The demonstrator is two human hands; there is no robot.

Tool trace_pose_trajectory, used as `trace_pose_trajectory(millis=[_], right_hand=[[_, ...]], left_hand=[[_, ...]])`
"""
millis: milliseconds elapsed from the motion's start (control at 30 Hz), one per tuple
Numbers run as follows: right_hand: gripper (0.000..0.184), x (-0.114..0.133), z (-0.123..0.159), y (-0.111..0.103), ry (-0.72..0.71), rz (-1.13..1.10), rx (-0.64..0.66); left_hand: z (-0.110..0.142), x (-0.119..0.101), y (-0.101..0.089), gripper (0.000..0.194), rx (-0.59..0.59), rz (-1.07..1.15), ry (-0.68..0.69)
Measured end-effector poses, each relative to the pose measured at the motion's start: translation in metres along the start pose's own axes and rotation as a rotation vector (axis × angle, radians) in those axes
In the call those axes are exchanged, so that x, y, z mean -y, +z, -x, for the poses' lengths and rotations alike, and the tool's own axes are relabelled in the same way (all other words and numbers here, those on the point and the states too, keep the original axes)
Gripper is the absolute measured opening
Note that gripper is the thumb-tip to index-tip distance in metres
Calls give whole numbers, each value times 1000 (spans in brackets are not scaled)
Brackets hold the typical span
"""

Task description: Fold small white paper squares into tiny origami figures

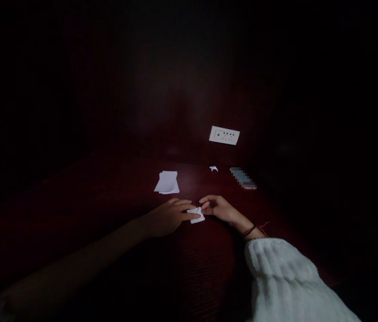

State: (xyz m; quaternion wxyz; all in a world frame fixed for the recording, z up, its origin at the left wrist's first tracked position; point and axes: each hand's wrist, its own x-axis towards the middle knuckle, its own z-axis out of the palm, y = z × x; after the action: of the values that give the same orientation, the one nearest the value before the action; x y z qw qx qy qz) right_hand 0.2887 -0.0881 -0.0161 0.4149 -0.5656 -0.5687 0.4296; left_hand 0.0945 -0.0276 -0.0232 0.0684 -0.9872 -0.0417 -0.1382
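A small folded piece of white paper (pixel 195 220) lies on the dark red table in front of me, with crease lines on its upper face. My left hand (pixel 170 218) comes in from the left, a ring on one finger. Its thumb rests across the paper and its forefinger lies along the upper edge, holding the piece against the table. From the right, my right hand (pixel 220 209) has its fingers bent, with the fingertips closed at the paper's right edge. The exact grip of those fingertips is partly hidden.
Behind my left hand lies a stack of white paper sheets (pixel 167 182). A small folded white paper shape (pixel 213 168) sits near the wall, left of a phone (pixel 242 178) with a blurred screen. A white socket panel (pixel 224 135) is on the dark wall.
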Motion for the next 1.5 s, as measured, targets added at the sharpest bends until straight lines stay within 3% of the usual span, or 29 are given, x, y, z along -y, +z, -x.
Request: trace_pose_trajectory(millis=[100,233,533,767,933,1133,1500], right_hand=[[30,5,3,4,28,-54,26],[19,5,4,7,-24,44,39],[11,0,5,-3,-261,404,23],[13,10,15,-5,-499,681,68],[15,14,19,-5,-616,874,108],[15,14,19,-7,-684,1011,176],[18,15,19,-8,-730,1065,237]], left_hand=[[-1,0,1,55,-10,-6,14],[-3,-3,-1,51,-45,-11,-3],[0,-8,-9,35,-12,-52,-19],[7,-2,1,37,-49,18,-102],[9,0,3,37,-33,62,-82],[6,-1,1,38,-37,86,-81],[5,-3,-3,42,-21,155,-62]])
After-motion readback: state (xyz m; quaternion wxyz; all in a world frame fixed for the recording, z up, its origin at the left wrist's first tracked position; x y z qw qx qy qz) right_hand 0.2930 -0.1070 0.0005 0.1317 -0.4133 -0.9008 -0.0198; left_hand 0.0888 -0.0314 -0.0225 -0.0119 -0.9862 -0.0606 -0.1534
